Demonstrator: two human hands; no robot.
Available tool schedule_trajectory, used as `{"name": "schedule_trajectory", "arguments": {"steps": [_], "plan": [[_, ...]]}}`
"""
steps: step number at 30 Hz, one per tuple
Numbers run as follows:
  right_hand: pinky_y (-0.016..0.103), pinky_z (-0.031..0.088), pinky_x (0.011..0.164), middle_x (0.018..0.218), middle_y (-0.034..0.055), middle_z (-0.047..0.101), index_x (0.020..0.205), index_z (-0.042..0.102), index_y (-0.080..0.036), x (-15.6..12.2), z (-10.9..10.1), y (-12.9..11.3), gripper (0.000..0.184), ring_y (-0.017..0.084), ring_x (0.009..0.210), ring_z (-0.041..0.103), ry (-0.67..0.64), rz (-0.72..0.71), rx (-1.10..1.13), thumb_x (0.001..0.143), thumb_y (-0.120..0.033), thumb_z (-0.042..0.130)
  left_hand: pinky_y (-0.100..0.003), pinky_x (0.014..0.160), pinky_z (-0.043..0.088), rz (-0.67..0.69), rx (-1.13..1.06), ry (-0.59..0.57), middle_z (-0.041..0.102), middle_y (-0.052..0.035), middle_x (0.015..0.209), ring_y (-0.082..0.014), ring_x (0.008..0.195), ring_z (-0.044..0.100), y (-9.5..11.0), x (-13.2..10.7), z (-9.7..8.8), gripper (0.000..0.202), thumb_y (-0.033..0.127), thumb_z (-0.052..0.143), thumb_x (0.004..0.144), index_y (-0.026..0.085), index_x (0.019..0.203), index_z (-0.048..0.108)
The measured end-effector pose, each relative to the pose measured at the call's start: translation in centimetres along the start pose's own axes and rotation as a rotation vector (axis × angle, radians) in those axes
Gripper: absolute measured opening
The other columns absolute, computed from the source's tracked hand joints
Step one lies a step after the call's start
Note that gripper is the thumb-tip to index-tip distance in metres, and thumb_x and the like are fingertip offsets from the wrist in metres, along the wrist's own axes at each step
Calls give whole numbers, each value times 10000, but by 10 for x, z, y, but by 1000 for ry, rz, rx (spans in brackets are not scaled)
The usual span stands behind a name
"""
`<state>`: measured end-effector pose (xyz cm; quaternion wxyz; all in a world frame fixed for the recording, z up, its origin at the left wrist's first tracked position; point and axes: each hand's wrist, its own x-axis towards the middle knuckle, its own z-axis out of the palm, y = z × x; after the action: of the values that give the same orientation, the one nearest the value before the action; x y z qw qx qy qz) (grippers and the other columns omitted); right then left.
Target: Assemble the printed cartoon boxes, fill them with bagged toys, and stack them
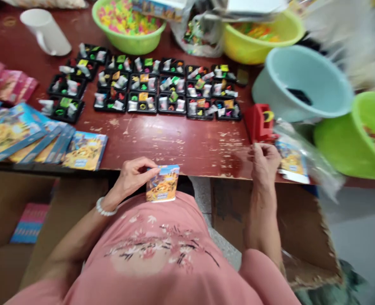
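Observation:
My left hand (136, 178) pinches a small blue and yellow printed cardboard box (162, 184) by its top edge, upright in front of my shirt at the table's edge. My right hand (265, 160) is closed at the near end of a red tape dispenser (261, 123). Its thumb and fingers press together; a faint clear smear shows beside them, but what they hold is too small to make out. Just right of that hand, another printed box (291, 161) with a white flap lies partly under a clear plastic bag (321, 156).
Several black trays (171, 101) with small toys and packets stand in rows. Stacked blue boxes (85, 150) and pink boxes (11, 82) lie left. A white mug (46, 31), green bowl (128, 42), yellow bowl (247, 48), blue tub (279, 93) and lime tub (343, 140) surround them.

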<state>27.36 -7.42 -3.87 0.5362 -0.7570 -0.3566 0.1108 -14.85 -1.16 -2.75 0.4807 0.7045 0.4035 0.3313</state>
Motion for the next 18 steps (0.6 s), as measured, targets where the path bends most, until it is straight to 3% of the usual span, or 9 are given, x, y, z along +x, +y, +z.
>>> {"name": "schedule_trajectory", "arguments": {"steps": [1,5,7,12,18], "plan": [[271,513,548,733,-11,626,871,651,-214,-20,12,-13,352,131,602,555,-58,54,121,815,-547,753,-264,690,563,11,16,-11,802,-62,877,-168,757,720,1,-1,-1,152,332,789,881,181,869,797],[260,536,561,803,21,740,941,738,-230,-111,60,-79,312,128,614,628,-583,248,399,792,-472,866,-241,650,505,86,127,-26,787,-56,882,-140,734,687,9,-3,-4,96,262,762,892,172,922,776],[249,522,549,794,7,737,953,747,-226,-143,80,-104,303,106,584,598,-706,274,475,813,-467,864,-242,655,498,140,170,-38,785,-54,886,-138,742,688,16,-5,-6,76,241,743,917,175,936,775],[227,495,515,699,-77,669,1219,614,-256,-168,101,-120,576,98,532,590,-729,301,567,778,-483,908,-277,712,542,267,171,-62,786,-68,891,-164,795,716,24,-8,-7,99,229,699,974,182,926,772],[241,561,561,733,-60,703,1064,522,-260,-173,99,-118,552,120,577,664,-694,326,502,769,-530,903,-279,764,585,391,266,-39,766,-51,930,-156,824,716,21,-11,-3,93,204,633,1008,194,1010,726]]}}
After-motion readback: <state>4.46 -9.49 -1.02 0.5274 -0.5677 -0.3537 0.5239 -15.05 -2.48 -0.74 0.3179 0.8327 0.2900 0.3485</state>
